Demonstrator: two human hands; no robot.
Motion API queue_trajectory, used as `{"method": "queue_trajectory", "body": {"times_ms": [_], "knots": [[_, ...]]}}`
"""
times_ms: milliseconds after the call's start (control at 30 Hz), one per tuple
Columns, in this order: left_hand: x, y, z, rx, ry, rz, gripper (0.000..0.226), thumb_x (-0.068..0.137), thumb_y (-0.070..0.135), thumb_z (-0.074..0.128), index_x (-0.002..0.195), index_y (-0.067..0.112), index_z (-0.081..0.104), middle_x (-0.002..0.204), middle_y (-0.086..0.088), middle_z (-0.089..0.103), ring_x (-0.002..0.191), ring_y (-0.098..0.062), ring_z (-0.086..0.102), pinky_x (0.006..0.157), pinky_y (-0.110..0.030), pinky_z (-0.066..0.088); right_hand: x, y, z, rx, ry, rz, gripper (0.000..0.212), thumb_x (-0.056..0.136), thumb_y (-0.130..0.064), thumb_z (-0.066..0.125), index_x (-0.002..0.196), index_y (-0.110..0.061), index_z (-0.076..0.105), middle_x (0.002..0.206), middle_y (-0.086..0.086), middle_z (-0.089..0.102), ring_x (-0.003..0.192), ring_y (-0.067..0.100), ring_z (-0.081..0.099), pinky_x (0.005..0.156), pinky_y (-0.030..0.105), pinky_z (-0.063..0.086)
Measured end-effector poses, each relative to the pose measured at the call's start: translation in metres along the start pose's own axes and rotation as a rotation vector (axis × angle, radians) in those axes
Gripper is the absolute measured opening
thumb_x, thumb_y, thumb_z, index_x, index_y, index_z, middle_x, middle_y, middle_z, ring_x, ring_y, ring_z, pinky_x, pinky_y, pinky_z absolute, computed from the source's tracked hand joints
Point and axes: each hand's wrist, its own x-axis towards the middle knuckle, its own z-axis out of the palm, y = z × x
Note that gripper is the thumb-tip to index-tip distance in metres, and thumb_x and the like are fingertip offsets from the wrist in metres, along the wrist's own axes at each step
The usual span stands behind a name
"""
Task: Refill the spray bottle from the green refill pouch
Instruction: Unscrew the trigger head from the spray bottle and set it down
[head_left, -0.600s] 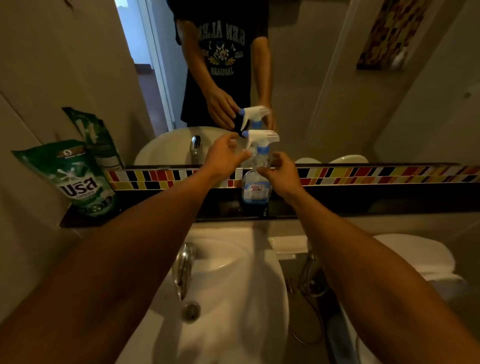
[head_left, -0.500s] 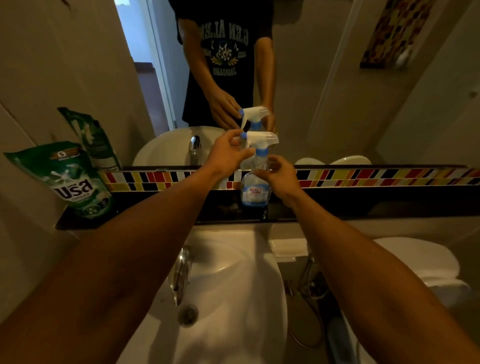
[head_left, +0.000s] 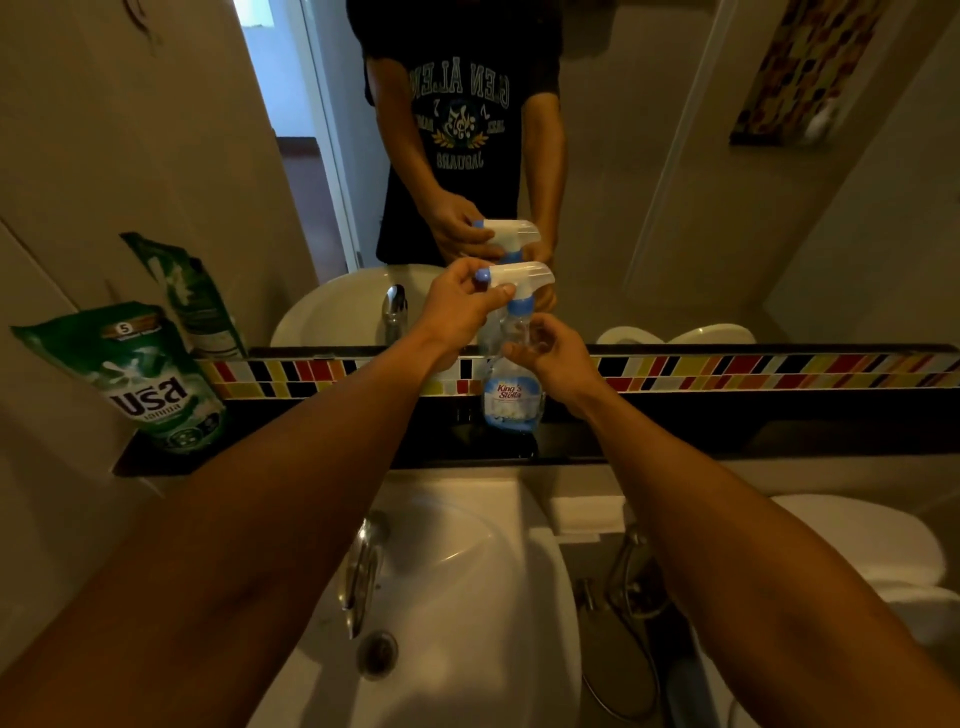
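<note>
A clear spray bottle (head_left: 511, 400) with a blue label stands upright on the black shelf (head_left: 727, 436) below the mirror. Its white trigger head (head_left: 522, 278) with a blue nozzle sits on the neck. My left hand (head_left: 457, 306) pinches the trigger head from the left. My right hand (head_left: 553, 358) curls around the bottle's neck and shoulder from the right. The green refill pouch (head_left: 150, 379) leans against the wall at the shelf's left end, well apart from both hands.
A white washbasin (head_left: 467, 597) with a chrome tap (head_left: 363, 566) lies below the shelf. A white toilet (head_left: 857, 545) and a hose (head_left: 628, 587) are at the right. The mirror (head_left: 649, 182) shows my reflection. A coloured tile strip (head_left: 753, 371) backs the shelf.
Both hands stay on the spray bottle. My left hand has closed more tightly on the trigger head; the bottle remains on the shelf.
</note>
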Motion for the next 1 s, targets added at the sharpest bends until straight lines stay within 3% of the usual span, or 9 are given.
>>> {"method": "queue_trajectory", "body": {"times_ms": [167, 367, 600, 733, 867, 1000], "knots": [[-0.003, 0.019, -0.012, -0.018, 0.017, 0.023, 0.030, 0.090, 0.013, 0.069, 0.116, 0.018, 0.055, 0.122, -0.008, 0.067, 0.110, -0.021, 0.065, 0.077, -0.028, 0.050, 0.001, -0.019, 0.002, -0.081, -0.060, -0.002, 0.041, 0.095, -0.022, 0.075, 0.133, -0.020, 0.061, 0.124, 0.003, 0.071, 0.111, 0.021, 0.070, 0.094, 0.038, 0.059], [-0.009, 0.041, -0.039, -0.038, 0.066, 0.062, 0.032, 0.092, 0.014, 0.066, 0.122, 0.017, 0.054, 0.123, -0.007, 0.066, 0.111, -0.021, 0.065, 0.075, -0.027, 0.049, -0.012, -0.031, 0.013, -0.138, -0.072, -0.002, 0.032, 0.095, -0.021, 0.074, 0.124, -0.021, 0.061, 0.120, 0.003, 0.069, 0.106, 0.018, 0.068, 0.080, 0.026, 0.055], [-0.008, 0.059, -0.081, -0.045, 0.167, 0.100, 0.029, 0.093, 0.018, 0.065, 0.120, 0.018, 0.056, 0.123, -0.013, 0.063, 0.100, -0.022, 0.064, 0.072, -0.028, 0.053, -0.023, -0.030, 0.025, -0.209, -0.065, 0.015, 0.037, 0.095, -0.020, 0.075, 0.129, -0.014, 0.061, 0.120, 0.009, 0.067, 0.107, 0.021, 0.066, 0.078, 0.024, 0.054], [-0.009, 0.065, -0.107, -0.095, 0.166, 0.098, 0.030, 0.095, 0.024, 0.062, 0.123, 0.016, 0.056, 0.113, -0.014, 0.063, 0.091, -0.019, 0.062, 0.059, -0.020, 0.050, -0.025, -0.030, 0.029, -0.269, -0.044, 0.016, 0.045, 0.094, -0.024, 0.076, 0.133, -0.013, 0.059, 0.121, 0.006, 0.065, 0.107, 0.021, 0.064, 0.077, 0.024, 0.053], [-0.013, 0.072, -0.128, -0.124, 0.207, 0.072, 0.017, 0.096, 0.027, 0.060, 0.113, 0.025, 0.057, 0.115, -0.012, 0.064, 0.094, -0.017, 0.064, 0.067, -0.022, 0.054, -0.029, -0.032, 0.030, -0.278, -0.021, 0.014, 0.037, 0.093, -0.022, 0.076, 0.126, -0.014, 0.060, 0.118, 0.008, 0.065, 0.106, 0.023, 0.065, 0.087, 0.036, 0.057], [-0.017, 0.071, -0.144, -0.150, 0.293, 0.053, 0.025, 0.095, 0.026, 0.063, 0.119, 0.018, 0.059, 0.108, -0.010, 0.065, 0.091, -0.017, 0.064, 0.071, -0.024, 0.056, -0.034, -0.039, 0.028, -0.228, -0.009, 0.018, 0.029, 0.094, -0.018, 0.075, 0.118, -0.023, 0.059, 0.109, 0.000, 0.066, 0.101, 0.017, 0.066, 0.078, 0.028, 0.055]]}}
